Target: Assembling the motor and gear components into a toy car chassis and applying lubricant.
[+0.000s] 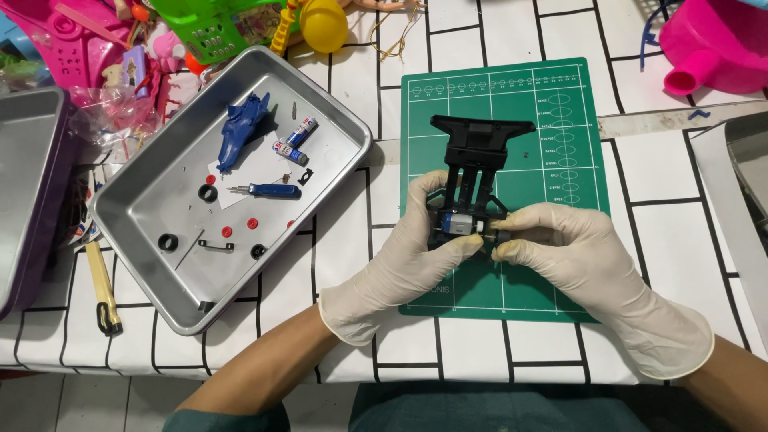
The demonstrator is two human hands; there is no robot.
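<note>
Our left hand (408,256) clamps the black toy chassis (474,172) over the green cutting mat (552,264) while our right hand (576,256) pinches beside its small silver motor (458,226), so we should keep the frame braced and pull gently.

Desk (472,344) covered in a white cloth with a black brick-line pattern. Green cutting mat (552,288) sitting flat near the front edge, a bit right of centre. Silver metal tray (140,200) just left of the mat, turned at an angle, not touching it. Second grey tray (28,176) at the far left, half out of view. Yellow-handled tool (102,284) lying between those two trays near the front edge. Pile of pink and green plastic toys (120,40) along the back left, yellow plastic piece (324,24) beside them. Pink plastic toy with a spout (712,48) at the back right corner. Long pale strip (680,120) running from the mat toward the right edge.
</note>
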